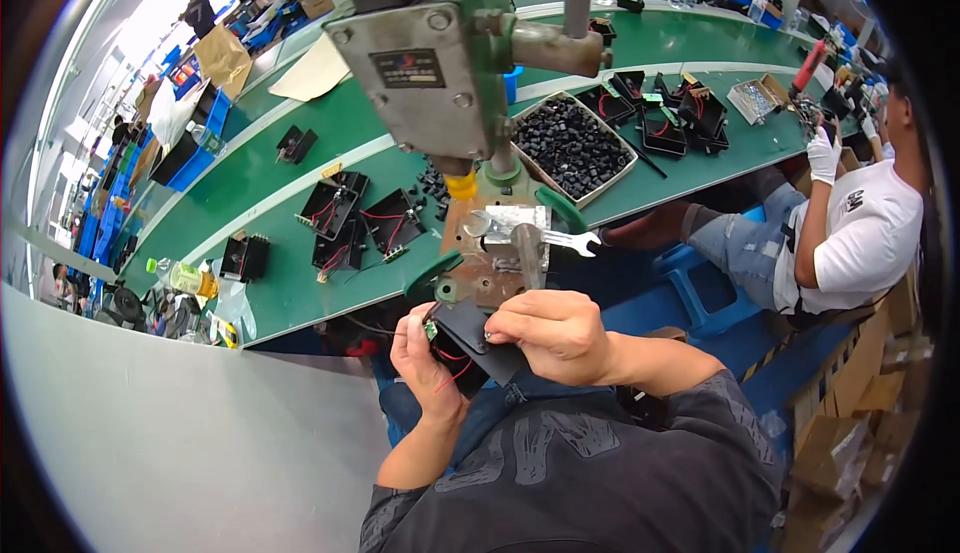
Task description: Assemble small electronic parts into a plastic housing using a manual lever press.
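My left hand [424, 365] is closed round a black plastic housing [470, 338], held tilted in front of my chest. A small green circuit board [431, 330] and red wires show at its left side. At the right edge of the housing, my right hand [556, 336] pinches with thumb and forefinger. Something small and shiny shows at those fingertips, too small to name. Just beyond my hands stands a bench press [420, 103] with a yellow piece [461, 185] at its lower end. An open-end wrench [570, 241] lies on the press base [470, 283].
A box of small black parts [572, 143] stands right of the press. Several black housings with red wires [335, 208] lie on the green bench [290, 298]. To the right sits a co-worker [850, 213] in a white shirt, near a blue stool [710, 288] and cardboard boxes [835, 453].
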A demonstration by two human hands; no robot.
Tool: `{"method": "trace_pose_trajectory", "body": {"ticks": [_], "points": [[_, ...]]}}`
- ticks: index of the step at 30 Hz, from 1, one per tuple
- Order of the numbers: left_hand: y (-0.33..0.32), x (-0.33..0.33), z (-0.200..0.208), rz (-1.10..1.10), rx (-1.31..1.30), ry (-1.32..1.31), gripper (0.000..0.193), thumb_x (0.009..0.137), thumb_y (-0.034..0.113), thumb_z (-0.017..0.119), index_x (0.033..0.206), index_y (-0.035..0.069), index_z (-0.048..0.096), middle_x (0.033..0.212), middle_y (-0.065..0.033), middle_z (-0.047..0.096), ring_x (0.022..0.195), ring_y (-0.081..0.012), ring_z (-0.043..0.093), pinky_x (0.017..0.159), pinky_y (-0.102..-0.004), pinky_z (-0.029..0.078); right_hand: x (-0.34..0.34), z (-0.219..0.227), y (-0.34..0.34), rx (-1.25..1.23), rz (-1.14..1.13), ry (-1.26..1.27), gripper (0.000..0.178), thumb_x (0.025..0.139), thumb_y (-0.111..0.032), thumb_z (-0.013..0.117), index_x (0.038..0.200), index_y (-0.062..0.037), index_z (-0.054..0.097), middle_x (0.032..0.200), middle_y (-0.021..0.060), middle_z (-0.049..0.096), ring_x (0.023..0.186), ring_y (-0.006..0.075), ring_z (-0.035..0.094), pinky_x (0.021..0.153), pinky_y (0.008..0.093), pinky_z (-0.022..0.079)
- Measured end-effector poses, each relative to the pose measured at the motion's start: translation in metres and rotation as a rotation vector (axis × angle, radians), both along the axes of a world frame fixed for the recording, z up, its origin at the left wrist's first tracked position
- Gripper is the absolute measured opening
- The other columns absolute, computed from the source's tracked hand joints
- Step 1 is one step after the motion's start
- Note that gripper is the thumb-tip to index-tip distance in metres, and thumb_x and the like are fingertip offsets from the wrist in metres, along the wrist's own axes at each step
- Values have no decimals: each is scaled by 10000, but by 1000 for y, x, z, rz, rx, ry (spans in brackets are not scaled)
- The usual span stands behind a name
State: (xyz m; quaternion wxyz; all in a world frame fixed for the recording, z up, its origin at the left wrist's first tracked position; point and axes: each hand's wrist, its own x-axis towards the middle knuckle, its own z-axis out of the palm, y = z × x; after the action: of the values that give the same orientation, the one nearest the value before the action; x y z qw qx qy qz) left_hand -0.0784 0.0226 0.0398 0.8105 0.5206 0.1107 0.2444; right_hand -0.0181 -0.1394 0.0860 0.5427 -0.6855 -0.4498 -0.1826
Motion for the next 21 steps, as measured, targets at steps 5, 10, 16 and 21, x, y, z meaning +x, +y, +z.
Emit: {"method": "trace_pose_trajectory", "body": {"ticks": [5,10,16,21], "points": [[20,10,0,-96,-237,21,237,1017,245,509,1037,39,623,979,-39,663,828,-83,578,785,-234,457,83,-8,-39,-61,-356,231,171,764,31,682,927,-10,714,884,107,710,679,231,622,628,332,505],[32,18,-8,-36,-502,158,250,1011,264,519,1031,42,632,973,-43,682,821,-89,608,765,-242,474,207,-95,-93,-672,-898,189,163,798,-173,671,824,-15,701,832,126,671,762,341,627,697,418,504],[42,16,-18,-25,-496,169,244,995,283,549,1064,70,645,987,-31,703,808,-104,641,731,-242,501,223,-113,-73,-1047,-1043,-95,193,763,-233,701,771,-42,730,835,156,681,752,355,637,688,449,493],[51,17,-27,-108,-530,114,264,983,309,574,1095,86,660,995,-31,712,788,-119,651,713,-248,506,220,-96,-79,-1071,-980,-159,144,782,-149,688,802,-7,710,826,156,679,729,319,630,717,403,487]]}}
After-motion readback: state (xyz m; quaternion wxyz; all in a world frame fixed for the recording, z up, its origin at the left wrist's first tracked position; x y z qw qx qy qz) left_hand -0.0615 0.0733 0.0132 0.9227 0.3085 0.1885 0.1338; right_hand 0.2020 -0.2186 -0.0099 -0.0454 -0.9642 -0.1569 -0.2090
